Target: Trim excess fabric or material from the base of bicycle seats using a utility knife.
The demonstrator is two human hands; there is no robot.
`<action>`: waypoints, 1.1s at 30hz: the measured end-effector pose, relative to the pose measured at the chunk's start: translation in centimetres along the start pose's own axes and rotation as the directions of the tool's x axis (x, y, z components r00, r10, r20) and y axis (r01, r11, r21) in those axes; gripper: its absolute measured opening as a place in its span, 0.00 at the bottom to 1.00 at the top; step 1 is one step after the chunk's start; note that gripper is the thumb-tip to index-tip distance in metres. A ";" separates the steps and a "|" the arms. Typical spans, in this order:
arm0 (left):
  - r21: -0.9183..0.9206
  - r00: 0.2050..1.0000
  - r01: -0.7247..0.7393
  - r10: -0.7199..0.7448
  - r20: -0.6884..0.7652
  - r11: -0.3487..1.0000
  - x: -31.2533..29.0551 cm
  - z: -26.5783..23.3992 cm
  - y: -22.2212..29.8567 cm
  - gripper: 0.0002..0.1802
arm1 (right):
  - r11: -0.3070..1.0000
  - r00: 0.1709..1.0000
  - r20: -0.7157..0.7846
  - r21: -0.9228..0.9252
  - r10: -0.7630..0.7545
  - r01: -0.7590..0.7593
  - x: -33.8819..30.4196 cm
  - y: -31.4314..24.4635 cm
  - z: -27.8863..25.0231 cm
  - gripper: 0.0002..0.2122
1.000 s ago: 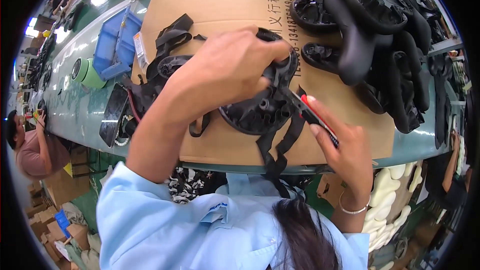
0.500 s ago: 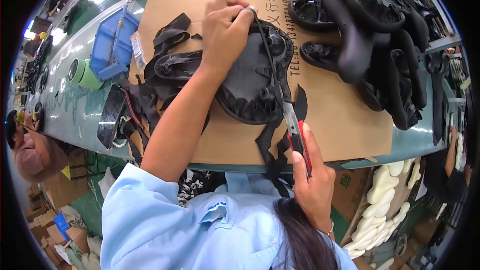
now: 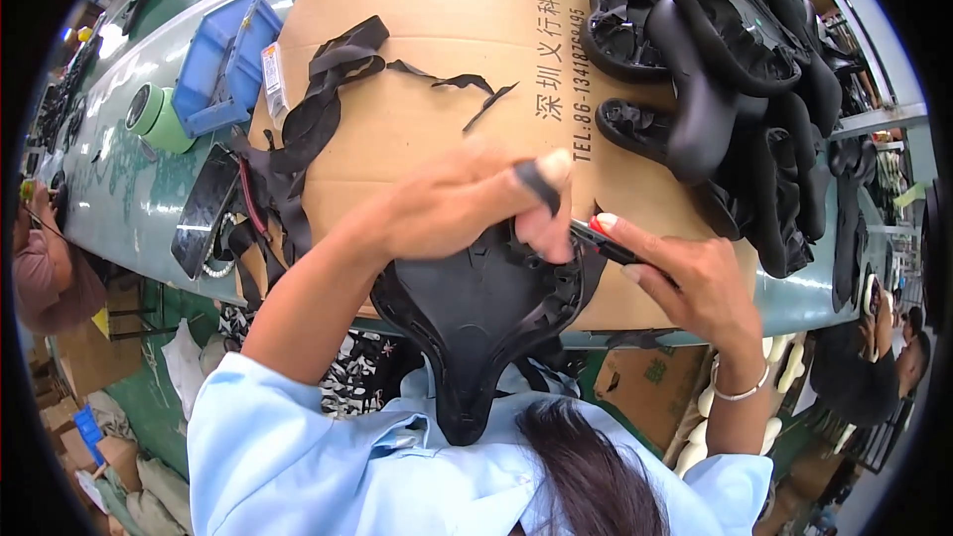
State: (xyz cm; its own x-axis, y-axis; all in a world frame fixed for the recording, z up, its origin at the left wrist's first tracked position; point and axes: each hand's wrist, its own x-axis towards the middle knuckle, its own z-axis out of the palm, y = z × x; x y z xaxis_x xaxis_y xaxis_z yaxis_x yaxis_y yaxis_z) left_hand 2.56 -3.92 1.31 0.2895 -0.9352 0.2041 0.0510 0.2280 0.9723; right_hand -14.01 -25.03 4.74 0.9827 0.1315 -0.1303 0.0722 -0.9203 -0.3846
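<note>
Black saddle-shaped part (image 3: 467,283), one, underside up at lower centre of the frame, narrow nose toward the lower edge, wide end beneath the hands. Left hand (image 3: 452,210), centre, blurred, fingers curled over the wide end; a dark band (image 3: 537,187) crosses them, grip on it not determinable. Right hand (image 3: 700,283), right of centre, closed around a red-and-black knife (image 3: 611,246), its tip near the left fingers; contact with the part unclear. Brown cardboard (image 3: 387,154), centre, bearing black offcuts (image 3: 333,89) at upper left. Black padded pieces (image 3: 700,89), heaped, upper right. Step in hand, by judgement: trimming edge material. Next move seemingly calls for taut material and a blade kept clear of the left fingers.
</note>
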 end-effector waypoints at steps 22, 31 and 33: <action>-0.226 0.779 0.240 -0.326 -0.536 0.944 -1.6 0.6 -0.4 0.11 | 0.903 0.907 -0.073 -0.085 0.415 -0.421 -5.0 -9.4 1.5 0.25; -0.327 0.475 -0.436 -0.094 -0.875 0.838 -4.1 -4.0 -0.6 0.06 | 0.870 0.862 -0.189 0.265 0.470 -0.416 -8.1 -10.1 8.4 0.27; 0.469 0.485 0.497 0.215 -0.848 0.730 -4.5 -3.9 -2.8 0.15 | 0.822 0.680 -0.502 0.496 0.533 -0.279 -6.8 -9.3 9.2 0.33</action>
State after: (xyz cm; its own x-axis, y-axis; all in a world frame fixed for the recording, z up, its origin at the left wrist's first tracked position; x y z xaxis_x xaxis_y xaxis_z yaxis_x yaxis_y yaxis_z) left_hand 4.86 0.74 -2.80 0.9617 -0.1742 0.2115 -0.2672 -0.4256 0.8646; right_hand -22.95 -13.97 0.79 0.7928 -0.5866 0.1652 -0.2990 -0.6107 -0.7333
